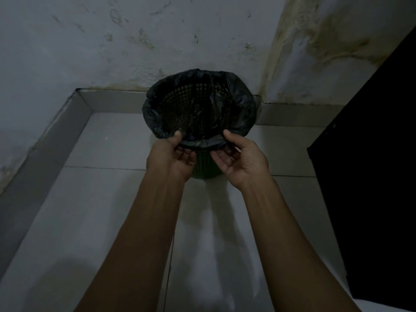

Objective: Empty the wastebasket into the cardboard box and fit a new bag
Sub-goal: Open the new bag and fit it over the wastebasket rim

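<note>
Left hand [177, 157]: bare, no glove, no ring visible on the fingers that show.
Right hand [242, 159]: bare as well, no glove, no ring visible.
Left forearm [139, 233]: uncovered from wrist to the bottom edge of the view; no sleeve, watch or band.
Right forearm [286, 233]: likewise uncovered to the bottom edge; no sleeve, watch or bracelet.
Wrists: plain, nothing worn.
Light: dim, so fine detail such as nails is hard to make out.
</note>
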`<state>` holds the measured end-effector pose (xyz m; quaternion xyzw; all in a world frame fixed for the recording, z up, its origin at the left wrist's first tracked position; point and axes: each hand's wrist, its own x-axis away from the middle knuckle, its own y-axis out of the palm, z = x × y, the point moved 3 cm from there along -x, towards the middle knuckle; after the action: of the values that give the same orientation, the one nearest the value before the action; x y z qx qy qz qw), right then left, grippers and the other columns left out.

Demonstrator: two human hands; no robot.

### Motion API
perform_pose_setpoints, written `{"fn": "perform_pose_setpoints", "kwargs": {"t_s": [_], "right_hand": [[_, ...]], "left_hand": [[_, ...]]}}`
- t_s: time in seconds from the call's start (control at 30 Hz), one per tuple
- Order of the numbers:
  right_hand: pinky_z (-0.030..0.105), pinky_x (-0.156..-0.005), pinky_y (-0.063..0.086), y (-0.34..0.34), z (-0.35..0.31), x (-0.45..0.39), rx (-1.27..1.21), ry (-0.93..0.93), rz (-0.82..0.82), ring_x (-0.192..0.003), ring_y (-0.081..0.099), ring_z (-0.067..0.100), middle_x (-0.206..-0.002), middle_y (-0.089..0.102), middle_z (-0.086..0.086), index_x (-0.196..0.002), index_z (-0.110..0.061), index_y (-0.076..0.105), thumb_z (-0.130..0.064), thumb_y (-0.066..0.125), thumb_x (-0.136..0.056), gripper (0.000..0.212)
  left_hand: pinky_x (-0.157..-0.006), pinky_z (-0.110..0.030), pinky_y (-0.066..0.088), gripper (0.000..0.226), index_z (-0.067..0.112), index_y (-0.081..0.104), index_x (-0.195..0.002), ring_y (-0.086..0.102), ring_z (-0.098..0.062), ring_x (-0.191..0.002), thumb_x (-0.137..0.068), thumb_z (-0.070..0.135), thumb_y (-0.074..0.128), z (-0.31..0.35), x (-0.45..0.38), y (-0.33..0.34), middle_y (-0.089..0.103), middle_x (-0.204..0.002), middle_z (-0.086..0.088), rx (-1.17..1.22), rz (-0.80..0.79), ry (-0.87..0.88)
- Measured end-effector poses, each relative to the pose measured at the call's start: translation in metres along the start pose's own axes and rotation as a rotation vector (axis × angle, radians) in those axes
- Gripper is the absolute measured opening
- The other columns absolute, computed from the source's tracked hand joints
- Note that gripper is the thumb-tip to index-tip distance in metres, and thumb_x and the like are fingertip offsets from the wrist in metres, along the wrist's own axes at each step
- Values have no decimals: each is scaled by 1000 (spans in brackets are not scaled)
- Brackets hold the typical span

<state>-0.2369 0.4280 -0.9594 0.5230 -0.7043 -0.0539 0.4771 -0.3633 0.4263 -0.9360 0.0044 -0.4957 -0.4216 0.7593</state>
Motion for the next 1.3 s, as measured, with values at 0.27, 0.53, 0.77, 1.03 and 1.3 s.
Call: {"fn": "perform_pose_setpoints", "kwargs": {"t_s": [0.27, 0.53, 0.77, 1.03, 1.3], "right_hand": [[31, -68, 57, -12, -21, -8, -2, -37, 45, -74, 63, 17, -80, 64, 5, -86, -12, 63, -18, 68, -84, 9], [30, -62, 60, -15, -34, -10, 30, -15, 85, -74, 64, 17, -80, 65, 7, -83, -10, 63, -12, 70, -83, 7], [26, -51, 57, -12, -38, -10, 0, -4, 78, -70, 59, 17, -62, 65, 6, -76, -5, 60, -5, 63, -89, 13], [36, -66, 51, -13, -39, -4, -32, 118, 42, -75, 61, 21, -81, 61, 8, -82, -4, 59, -5, 64, -87, 6], [35, -57, 58, -13, -42, 0, -28, 88, 73, -73, 61, 23, -78, 62, 12, -78, 0, 57, 2, 61, -88, 11]], "left_hand": [[-69, -33, 50, 14, 3, 55, -79, 53, -17, -72, -92, 5, 57, 12, -7, -16, 49, -80, -7, 53, -99, 10], [-73, -34, 52, 6, 1, 57, -86, 59, -21, -78, -91, 2, 57, 20, -9, -20, 54, -87, -10, 24, -114, -11], [-77, -31, 51, 6, 2, 57, -87, 58, -20, -79, -91, -3, 56, 23, -8, -14, 56, -88, -12, 22, -80, 20], [-64, -36, 50, 6, 0, 57, -88, 61, -21, -78, -92, -2, 53, 25, -7, -13, 60, -89, -10, 38, -112, -39], [-83, -31, 49, 5, 2, 58, -85, 60, -20, -77, -89, 3, 61, 26, -7, -15, 61, -87, -6, -44, -50, -70]]}}
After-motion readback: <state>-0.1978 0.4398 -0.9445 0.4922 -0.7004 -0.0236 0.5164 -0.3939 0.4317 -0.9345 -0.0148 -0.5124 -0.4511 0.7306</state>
